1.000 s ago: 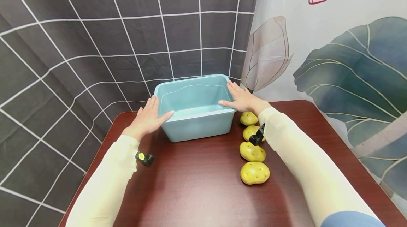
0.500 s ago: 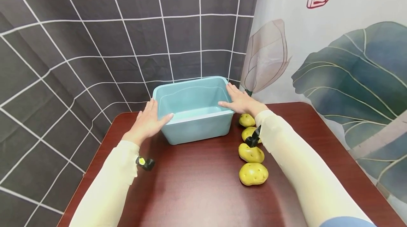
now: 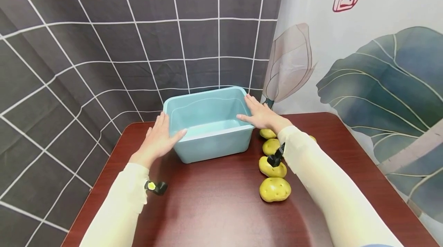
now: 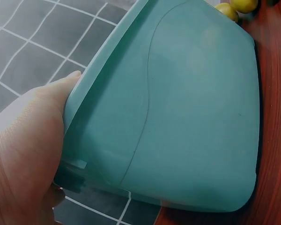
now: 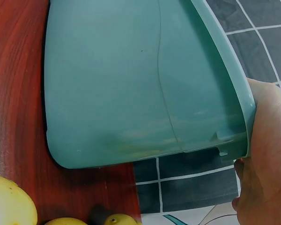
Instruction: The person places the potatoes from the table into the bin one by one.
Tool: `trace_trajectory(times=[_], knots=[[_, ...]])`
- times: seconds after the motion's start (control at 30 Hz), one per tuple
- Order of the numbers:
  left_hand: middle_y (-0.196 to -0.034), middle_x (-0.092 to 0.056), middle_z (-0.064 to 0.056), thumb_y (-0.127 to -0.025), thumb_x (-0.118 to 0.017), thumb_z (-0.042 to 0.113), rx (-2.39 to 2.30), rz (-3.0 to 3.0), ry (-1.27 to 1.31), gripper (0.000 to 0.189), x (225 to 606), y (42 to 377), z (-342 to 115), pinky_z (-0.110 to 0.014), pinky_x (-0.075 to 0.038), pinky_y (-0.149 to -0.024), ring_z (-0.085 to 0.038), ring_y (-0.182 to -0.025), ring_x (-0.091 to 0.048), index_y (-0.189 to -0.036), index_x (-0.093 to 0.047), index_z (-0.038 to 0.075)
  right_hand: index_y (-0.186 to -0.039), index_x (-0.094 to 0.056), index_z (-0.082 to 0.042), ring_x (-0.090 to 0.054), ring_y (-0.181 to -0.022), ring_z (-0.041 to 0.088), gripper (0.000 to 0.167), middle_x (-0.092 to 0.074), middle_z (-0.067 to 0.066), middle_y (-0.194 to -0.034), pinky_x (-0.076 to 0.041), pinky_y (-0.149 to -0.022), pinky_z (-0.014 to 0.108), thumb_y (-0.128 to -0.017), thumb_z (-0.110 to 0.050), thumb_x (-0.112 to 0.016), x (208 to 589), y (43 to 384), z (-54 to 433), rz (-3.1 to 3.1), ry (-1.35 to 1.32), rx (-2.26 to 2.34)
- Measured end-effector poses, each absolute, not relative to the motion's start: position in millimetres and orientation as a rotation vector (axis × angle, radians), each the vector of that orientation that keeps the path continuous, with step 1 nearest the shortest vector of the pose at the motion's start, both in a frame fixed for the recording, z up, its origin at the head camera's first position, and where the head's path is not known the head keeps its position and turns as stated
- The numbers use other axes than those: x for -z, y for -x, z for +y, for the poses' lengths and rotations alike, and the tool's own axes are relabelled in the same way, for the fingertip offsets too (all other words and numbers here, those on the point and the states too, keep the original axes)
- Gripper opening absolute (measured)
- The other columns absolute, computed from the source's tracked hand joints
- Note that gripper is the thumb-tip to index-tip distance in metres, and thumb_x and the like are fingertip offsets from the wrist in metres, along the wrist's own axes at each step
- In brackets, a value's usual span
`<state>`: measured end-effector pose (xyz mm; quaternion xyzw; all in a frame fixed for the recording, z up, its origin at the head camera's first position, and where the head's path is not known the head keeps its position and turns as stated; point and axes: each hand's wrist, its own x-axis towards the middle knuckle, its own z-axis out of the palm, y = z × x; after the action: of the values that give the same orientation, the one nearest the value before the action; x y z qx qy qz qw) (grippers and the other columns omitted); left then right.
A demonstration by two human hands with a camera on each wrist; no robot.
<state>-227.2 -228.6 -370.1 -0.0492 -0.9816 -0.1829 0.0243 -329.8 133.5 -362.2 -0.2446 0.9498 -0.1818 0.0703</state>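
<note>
A light blue plastic basin (image 3: 211,145) stands at the back of the table, its inside bare. My left hand (image 3: 155,141) lies against its left side with straight fingers, and the thumb rests over the front rim. On the opposite side my right hand (image 3: 261,114) has its fingers stretched along the right rim, thumb over the front corner. Both wrist views show a thumb at the rim, while most of the fingers are hidden. Right of the basin, several yellow potatoes form a row, with the nearest potato (image 3: 275,189) closest to me.
The dark red wooden table (image 3: 211,204) has a grey gridded curtain (image 3: 145,39) behind it and on the left. A white curtain with a leaf print (image 3: 387,78) hangs at the right. Another yellow object (image 3: 313,138) shows partly behind my right sleeve.
The basin has shifted slightly toward me and to the left, with both hands on it. The head view has tilted up a little. The yellow object behind my right sleeve has come into view.
</note>
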Motion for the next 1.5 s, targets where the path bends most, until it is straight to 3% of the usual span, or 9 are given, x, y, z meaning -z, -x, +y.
trace_trajectory(times=[1.07, 1.5], knots=[[-0.160, -0.004, -0.018, -0.089, -0.047, 0.067, 0.647, -2.992, 0.251, 0.100, 376, 179, -241, -0.065, -0.014, -0.109, -0.033, -0.147, -0.003, -0.152, -0.010, -0.002, -0.154, -0.009, -0.006, 0.004, -0.147, 0.023, 0.097, -0.001, 0.008, -0.161, 0.001, -0.111, 0.063, -0.089, -0.074, -0.032, 363, 247, 131, 2.939, 0.709, 0.497], [-0.159, -0.006, -0.019, -0.091, -0.049, 0.063, 0.659, -2.993, 0.292, 0.097, 375, 153, -245, -0.065, -0.016, -0.109, -0.036, -0.146, -0.005, -0.152, -0.012, -0.003, -0.153, -0.014, -0.003, 0.004, -0.147, 0.025, 0.092, -0.007, 0.011, -0.161, 0.003, -0.111, 0.062, -0.092, -0.071, -0.028, 365, 218, 135, 2.943, 0.872, 0.479]])
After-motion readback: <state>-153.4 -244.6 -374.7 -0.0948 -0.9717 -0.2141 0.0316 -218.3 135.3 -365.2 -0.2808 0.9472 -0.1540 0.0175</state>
